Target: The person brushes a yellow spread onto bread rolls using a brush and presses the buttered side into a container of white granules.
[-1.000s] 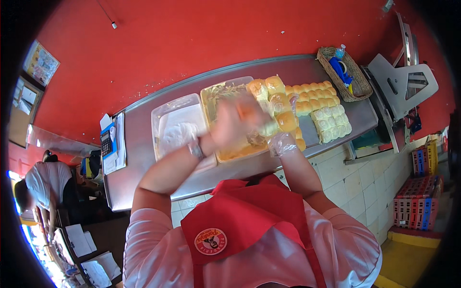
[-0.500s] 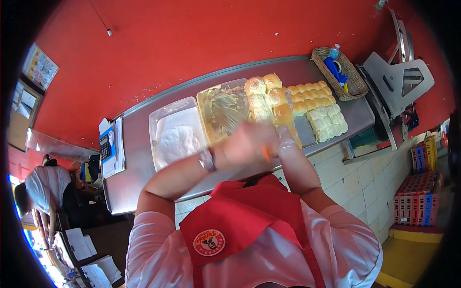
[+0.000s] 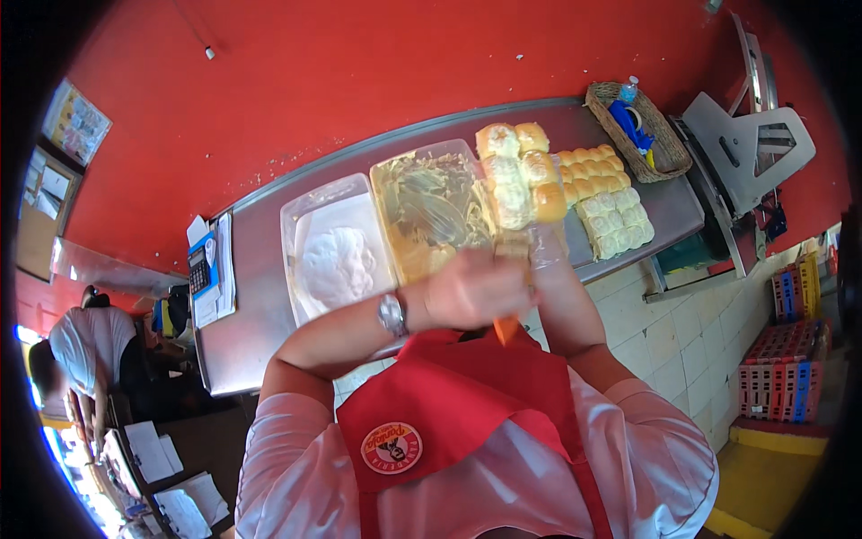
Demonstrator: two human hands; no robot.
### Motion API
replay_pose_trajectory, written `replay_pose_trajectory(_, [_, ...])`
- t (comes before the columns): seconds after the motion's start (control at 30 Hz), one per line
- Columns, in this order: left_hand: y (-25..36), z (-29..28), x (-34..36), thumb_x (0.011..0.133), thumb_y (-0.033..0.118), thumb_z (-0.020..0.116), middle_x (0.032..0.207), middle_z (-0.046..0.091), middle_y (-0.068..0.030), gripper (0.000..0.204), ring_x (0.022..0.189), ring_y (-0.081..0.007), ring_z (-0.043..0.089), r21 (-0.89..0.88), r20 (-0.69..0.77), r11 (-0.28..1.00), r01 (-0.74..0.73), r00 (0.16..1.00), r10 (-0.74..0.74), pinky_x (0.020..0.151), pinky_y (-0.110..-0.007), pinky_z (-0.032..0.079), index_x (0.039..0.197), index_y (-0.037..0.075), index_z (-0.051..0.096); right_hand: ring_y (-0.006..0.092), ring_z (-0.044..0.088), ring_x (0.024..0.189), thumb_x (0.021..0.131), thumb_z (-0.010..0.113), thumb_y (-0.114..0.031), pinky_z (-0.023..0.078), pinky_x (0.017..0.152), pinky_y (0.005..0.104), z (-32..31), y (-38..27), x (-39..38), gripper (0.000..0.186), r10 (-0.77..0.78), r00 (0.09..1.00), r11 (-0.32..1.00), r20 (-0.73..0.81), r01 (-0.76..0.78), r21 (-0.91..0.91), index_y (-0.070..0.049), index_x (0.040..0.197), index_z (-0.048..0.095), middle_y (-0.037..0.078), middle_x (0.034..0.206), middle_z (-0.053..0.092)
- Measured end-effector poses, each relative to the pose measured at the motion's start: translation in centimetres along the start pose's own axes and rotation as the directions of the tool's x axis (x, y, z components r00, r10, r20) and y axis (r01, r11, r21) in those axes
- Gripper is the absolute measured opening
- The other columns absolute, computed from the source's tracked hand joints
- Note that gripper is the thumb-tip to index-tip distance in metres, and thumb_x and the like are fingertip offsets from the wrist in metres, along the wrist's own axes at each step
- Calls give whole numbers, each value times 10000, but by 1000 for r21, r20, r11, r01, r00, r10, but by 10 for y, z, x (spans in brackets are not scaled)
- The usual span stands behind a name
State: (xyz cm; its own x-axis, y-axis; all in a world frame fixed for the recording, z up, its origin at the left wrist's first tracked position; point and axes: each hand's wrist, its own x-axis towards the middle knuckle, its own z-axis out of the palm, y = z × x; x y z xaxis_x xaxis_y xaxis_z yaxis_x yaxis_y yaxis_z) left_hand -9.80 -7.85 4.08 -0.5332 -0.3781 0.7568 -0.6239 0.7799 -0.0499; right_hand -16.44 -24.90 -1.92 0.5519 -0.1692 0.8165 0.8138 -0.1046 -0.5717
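My left hand (image 3: 476, 287), with a wristwatch, is closed around an orange-handled spreading tool (image 3: 505, 331) just above the counter's front edge. My right hand (image 3: 545, 247), in a clear plastic glove, is right beside it and grips a split bread roll (image 3: 513, 244); the left hand hides most of its fingers. Beyond them stands a clear tub of yellow butter (image 3: 426, 211), and to its left a clear tub of white cream (image 3: 334, 260). A row of filled rolls (image 3: 516, 175) lies to the right of the butter tub.
A steel counter (image 3: 247, 323) runs along a red wall. Plain rolls in rows (image 3: 606, 202) lie at the right, then a wicker basket (image 3: 639, 135) with blue items. A calculator and papers (image 3: 205, 269) lie at the left. Another person (image 3: 85, 337) is at far left.
My left hand has come back from above the butter tub toward my chest, meeting the gloved right hand at the counter's front edge.
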Motion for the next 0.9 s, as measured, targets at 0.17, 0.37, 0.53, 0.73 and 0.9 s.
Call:
replay_pose_trajectory(0.17, [-126, -51, 8, 864, 135, 608, 616, 536, 22, 184, 496, -53, 448, -674, -317, 406, 617, 255, -913, 440, -218, 323, 708, 45, 571, 229, 458, 1233, 941, 373, -491, 364, 1036, 436, 4, -1, -21, 533, 446, 789, 619, -423, 70, 782, -147, 1343, 433, 67, 1374, 453])
replay_pose_trajectory(0.37, [-85, -12, -6, 828, 92, 657, 608, 437, 23, 200, 552, -101, 455, -237, -399, 846, 478, 746, -533, 470, -280, 355, 678, 52, 531, 239, 460, 1232, 939, 377, -497, 366, 1035, 441, 10, -7, -19, 545, 475, 754, 608, -453, 90, 789, -140, 1348, 426, 77, 1370, 456])
replay_pose_trajectory(0.53, [9, 3, -2, 799, 304, 680, 607, 512, -37, 267, 457, -163, 499, 126, -76, 991, -45, 996, 54, 388, -272, 392, 658, 136, 529, 248, 462, 1231, 937, 379, -501, 368, 1035, 446, 14, -11, -13, 556, 485, 748, 606, -452, 85, 791, -134, 1353, 421, 85, 1366, 459])
replay_pose_trajectory(0.73, [-124, -53, 14, 884, 148, 631, 583, 505, 13, 225, 465, -55, 435, -604, -433, 467, 646, 227, -873, 416, -227, 351, 705, 36, 554, 259, 465, 1229, 935, 383, -507, 370, 1034, 451, 19, -4, -16, 569, 517, 732, 600, -445, 61, 798, -127, 1358, 414, 95, 1362, 462])
replay_pose_trajectory(0.9, [-123, -43, 9, 883, 159, 646, 552, 478, 23, 252, 461, -50, 407, -487, -494, 501, 715, 247, -834, 417, -221, 326, 682, 44, 547, 268, 467, 1228, 933, 385, -511, 372, 1034, 456, 25, -5, -12, 580, 528, 722, 600, -446, 54, 798, -121, 1362, 408, 103, 1359, 465])
